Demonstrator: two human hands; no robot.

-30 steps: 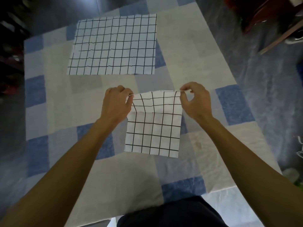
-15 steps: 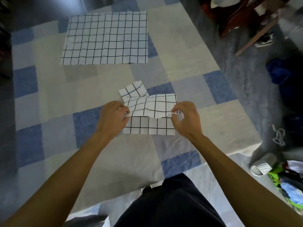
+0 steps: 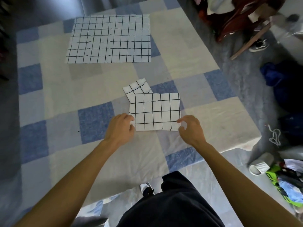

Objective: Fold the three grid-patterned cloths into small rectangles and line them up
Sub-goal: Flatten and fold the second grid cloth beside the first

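A folded grid-patterned cloth [image 3: 155,112] lies flat as a rectangle on the patchwork-covered table [image 3: 91,161]. A small gridded flap [image 3: 136,86] sticks out past its far left corner; I cannot tell whether it belongs to the same cloth. My left hand [image 3: 120,128] pinches the cloth's near left corner. My right hand [image 3: 191,128] hovers at the near right corner, thumb and fingers loosely curled and apart, holding nothing. A large unfolded grid cloth [image 3: 109,39] is spread flat at the far side of the table.
The table's right edge [image 3: 242,146] drops to a floor with a red chair [image 3: 234,18], shoes [image 3: 258,45], a blue bundle [image 3: 272,74] and a pile of clutter [image 3: 288,182]. My dark shorts [image 3: 172,202] are at the near edge.
Both hands pulled the cloth's far edge toward me and laid it on the near edge, halving the cloth. It now lies flat, and my right hand has let go.
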